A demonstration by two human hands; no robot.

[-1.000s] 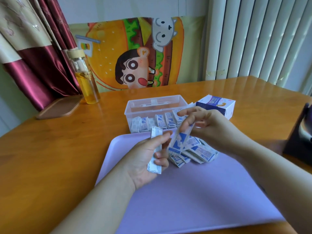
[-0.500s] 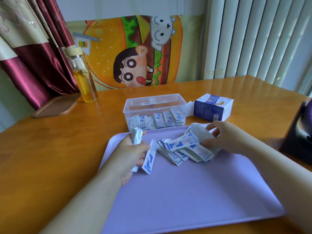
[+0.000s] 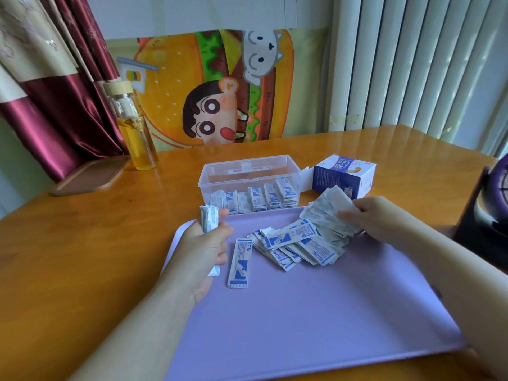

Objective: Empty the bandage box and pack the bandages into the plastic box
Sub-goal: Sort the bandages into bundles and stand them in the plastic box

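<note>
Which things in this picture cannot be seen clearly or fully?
- Bandage box, head view: inside hidden by its own walls.
- Stack in left hand: count hidden by the fingers.
- Print on the loose bandages: too small to read.
- Dark object: cut off by the right edge.

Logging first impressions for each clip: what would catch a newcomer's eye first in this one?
Probably the loose heap of blue-and-white bandages on the purple mat, with the right hand gripping a fan of them at its far edge and the left hand clutching a small stack. Behind them, the clear plastic box already holds a row of bandages, and a bright cartoon burger poster fills the wall.
</note>
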